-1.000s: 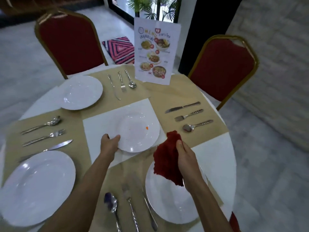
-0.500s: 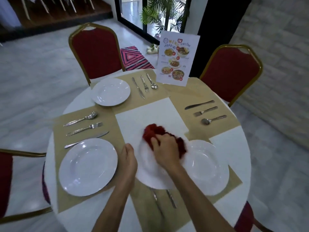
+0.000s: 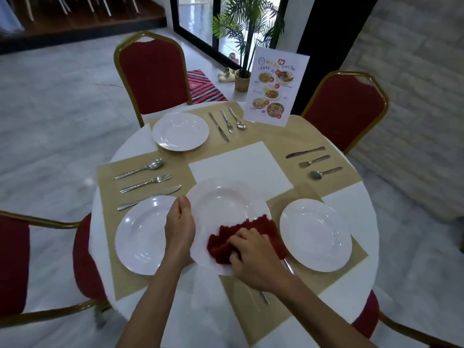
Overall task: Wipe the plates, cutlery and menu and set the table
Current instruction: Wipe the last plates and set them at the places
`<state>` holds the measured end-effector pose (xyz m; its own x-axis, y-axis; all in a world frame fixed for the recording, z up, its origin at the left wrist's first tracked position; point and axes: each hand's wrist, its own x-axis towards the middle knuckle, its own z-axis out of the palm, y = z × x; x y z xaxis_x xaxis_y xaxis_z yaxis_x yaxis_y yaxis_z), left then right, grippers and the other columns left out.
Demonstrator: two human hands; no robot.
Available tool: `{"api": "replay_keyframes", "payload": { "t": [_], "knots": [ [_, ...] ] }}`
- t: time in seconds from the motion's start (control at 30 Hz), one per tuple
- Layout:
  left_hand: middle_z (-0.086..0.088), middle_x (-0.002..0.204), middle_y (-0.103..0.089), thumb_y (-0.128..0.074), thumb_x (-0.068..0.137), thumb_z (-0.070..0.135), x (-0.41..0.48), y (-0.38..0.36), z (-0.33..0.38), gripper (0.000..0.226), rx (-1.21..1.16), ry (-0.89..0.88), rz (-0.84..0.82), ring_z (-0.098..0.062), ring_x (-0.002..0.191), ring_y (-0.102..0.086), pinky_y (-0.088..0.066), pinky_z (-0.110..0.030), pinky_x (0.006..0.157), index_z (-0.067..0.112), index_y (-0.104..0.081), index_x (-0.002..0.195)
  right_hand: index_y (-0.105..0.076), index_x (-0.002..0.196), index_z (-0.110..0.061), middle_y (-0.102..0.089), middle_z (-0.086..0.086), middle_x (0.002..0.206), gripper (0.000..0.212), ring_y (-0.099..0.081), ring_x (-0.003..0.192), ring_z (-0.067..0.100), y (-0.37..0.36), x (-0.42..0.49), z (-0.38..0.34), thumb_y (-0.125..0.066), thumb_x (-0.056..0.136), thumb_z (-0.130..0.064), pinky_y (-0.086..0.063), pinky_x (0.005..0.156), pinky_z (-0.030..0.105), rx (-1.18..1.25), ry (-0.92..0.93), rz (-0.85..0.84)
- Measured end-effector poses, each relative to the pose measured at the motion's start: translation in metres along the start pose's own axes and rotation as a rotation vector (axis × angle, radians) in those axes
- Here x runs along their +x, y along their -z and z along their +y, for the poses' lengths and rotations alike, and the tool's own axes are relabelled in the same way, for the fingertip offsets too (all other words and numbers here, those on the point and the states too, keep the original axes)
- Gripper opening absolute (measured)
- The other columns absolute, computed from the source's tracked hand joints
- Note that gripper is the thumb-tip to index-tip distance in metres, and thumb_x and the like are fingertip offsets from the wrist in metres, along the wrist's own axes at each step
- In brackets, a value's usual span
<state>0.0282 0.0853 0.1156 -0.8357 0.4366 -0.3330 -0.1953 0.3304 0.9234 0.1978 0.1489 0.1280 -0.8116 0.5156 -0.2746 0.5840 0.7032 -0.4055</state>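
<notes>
Soft daylight, blurred warped edges

Restaurant or banquet dining room. Round white table [image 3: 351, 204] laid with tan paper placemats [image 3: 288, 141], white plates [image 3: 180, 131] and knife-fork-spoon sets [image 3: 227, 123] at several seats, with a standing menu [image 3: 275, 89] showing dish photos at the far edge. Red padded chairs [image 3: 153, 74] with gold frames ring the table; pale marble-look floor [image 3: 62, 96], potted palm [image 3: 247, 33] beside a glass door [image 3: 198, 21] behind.
</notes>
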Motion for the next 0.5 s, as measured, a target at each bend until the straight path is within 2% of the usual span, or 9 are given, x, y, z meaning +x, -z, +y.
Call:
{"api": "replay_keyframes", "payload": {
  "t": [0.07,0.13,0.2,0.23,0.3,0.37,0.43,0.5],
  "knots": [
    [-0.006,0.086,-0.060,-0.030,0.105,0.044,-0.004,-0.001,-0.002,0.043,0.027,-0.047,0.008,-0.026,0.084,-0.056,-0.047,-0.046,0.082,0.011,-0.054,0.093,-0.054,0.143,-0.026,-0.051,-0.006,0.141,0.043,-0.044,0.123,0.017,-0.010,0.000,-0.021,-0.040,0.103,-0.036,-0.037,0.106,0.039,0.155,0.099,-0.014],
    [-0.003,0.079,-0.057,-0.030,0.106,0.041,-0.012,-0.002,-0.007,0.042,0.079,-0.076,-0.011,-0.025,0.080,-0.053,-0.042,-0.042,0.077,0.011,-0.050,0.086,-0.044,0.153,-0.028,-0.042,-0.006,0.154,0.057,-0.038,0.133,0.019,-0.013,0.017,-0.025,-0.026,0.102,-0.046,-0.035,0.110,0.041,0.111,0.093,0.042],
    [-0.003,0.080,-0.058,-0.030,0.107,0.040,-0.018,0.001,-0.009,0.041,0.089,-0.102,-0.027,-0.022,0.080,-0.054,-0.042,-0.041,0.078,0.013,-0.051,0.084,-0.039,0.157,-0.028,-0.039,-0.002,0.156,0.070,-0.037,0.134,0.026,-0.012,0.035,-0.013,-0.013,0.097,-0.052,-0.035,0.110,0.045,0.030,-0.068,0.132],
    [-0.002,0.082,-0.060,-0.030,0.107,0.041,-0.019,0.005,-0.008,0.041,0.081,-0.111,-0.023,-0.020,0.081,-0.055,-0.043,-0.041,0.078,0.015,-0.052,0.085,-0.041,0.156,-0.026,-0.042,0.003,0.153,0.071,-0.041,0.131,0.030,-0.010,0.037,-0.004,-0.013,0.096,-0.050,-0.037,0.108,0.048,-0.019,-0.159,0.182],
    [-0.001,0.085,-0.061,-0.030,0.106,0.043,-0.015,0.016,-0.004,0.040,0.054,-0.100,0.006,-0.019,0.082,-0.056,-0.044,-0.040,0.076,0.019,-0.055,0.086,-0.048,0.151,-0.018,-0.050,0.012,0.141,0.064,-0.050,0.122,0.039,-0.014,0.025,0.001,-0.024,0.096,-0.041,-0.041,0.103,0.050,-0.105,-0.240,0.219],
    [-0.001,0.085,-0.061,-0.030,0.106,0.043,-0.011,0.022,-0.002,0.039,0.016,-0.084,0.035,-0.021,0.081,-0.055,-0.044,-0.039,0.075,0.021,-0.054,0.084,-0.050,0.141,-0.011,-0.048,0.016,0.137,0.053,-0.051,0.120,0.040,-0.024,0.001,-0.018,-0.043,0.093,-0.031,-0.043,0.102,0.047,-0.125,-0.254,0.081],
    [0.002,0.089,-0.064,-0.031,0.106,0.044,-0.011,0.020,-0.006,0.038,-0.003,-0.072,0.023,-0.021,0.089,-0.058,-0.046,-0.041,0.082,0.025,-0.058,0.087,-0.043,0.135,-0.013,-0.041,0.013,0.137,0.046,-0.051,0.119,0.036,-0.032,-0.012,-0.051,-0.057,0.093,-0.026,-0.046,0.098,0.042,0.017,-0.226,-0.053],
    [0.004,0.097,-0.067,-0.032,0.106,0.046,-0.019,0.011,-0.012,0.038,0.001,-0.044,-0.045,-0.020,0.097,-0.061,-0.048,-0.041,0.090,0.027,-0.063,0.095,-0.035,0.142,-0.015,-0.039,0.010,0.140,0.057,-0.054,0.118,0.032,-0.032,-0.003,-0.072,-0.065,0.094,-0.023,-0.051,0.099,0.041,0.215,-0.157,-0.026]
  ]
}}
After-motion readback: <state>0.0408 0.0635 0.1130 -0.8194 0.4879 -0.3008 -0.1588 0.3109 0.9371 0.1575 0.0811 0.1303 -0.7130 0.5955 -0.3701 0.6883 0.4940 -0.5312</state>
